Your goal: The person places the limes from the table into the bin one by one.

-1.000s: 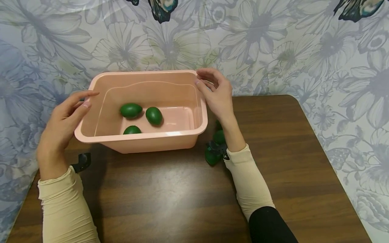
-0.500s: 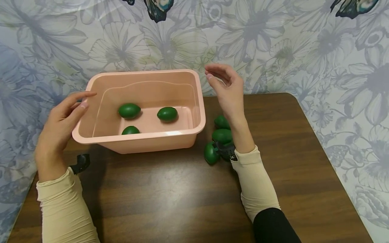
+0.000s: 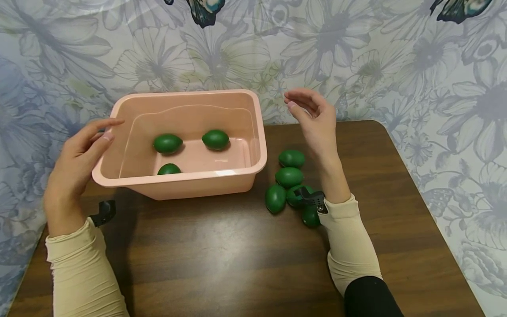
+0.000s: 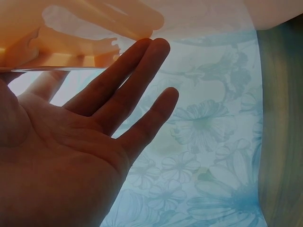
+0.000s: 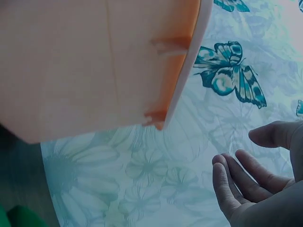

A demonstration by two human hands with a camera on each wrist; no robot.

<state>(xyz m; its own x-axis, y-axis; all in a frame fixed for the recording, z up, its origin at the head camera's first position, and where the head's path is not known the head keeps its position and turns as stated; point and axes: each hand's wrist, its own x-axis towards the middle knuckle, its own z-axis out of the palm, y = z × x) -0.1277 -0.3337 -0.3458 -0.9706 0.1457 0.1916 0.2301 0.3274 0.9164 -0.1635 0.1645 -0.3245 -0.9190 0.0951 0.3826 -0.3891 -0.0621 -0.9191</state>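
A pink plastic bin [image 3: 194,184] is at the back left of the table. Inside it are three green limes, a lime [image 3: 168,143] to the left, a lime [image 3: 215,139] to the right and a partly hidden lime [image 3: 169,169] behind the front wall. My left hand [image 3: 79,163] holds the bin's left rim, index finger and thumb over the edge; the left wrist view shows the other fingers extended beneath it. My right hand [image 3: 317,119] hovers right of the bin, apart from it, fingers loosely bent around nothing, as the right wrist view [image 5: 260,175] also shows.
Several loose limes [image 3: 289,177] lie in a cluster on the brown wooden table [image 3: 222,255], between the bin and my right forearm, which partly covers them. A floral, butterfly-printed backdrop [image 3: 336,57] stands behind the table.
My right hand has come away from the bin's right rim and moved to the right, uncovering more limes on the table. One lime inside the bin has rolled to the right. The left hand stays.
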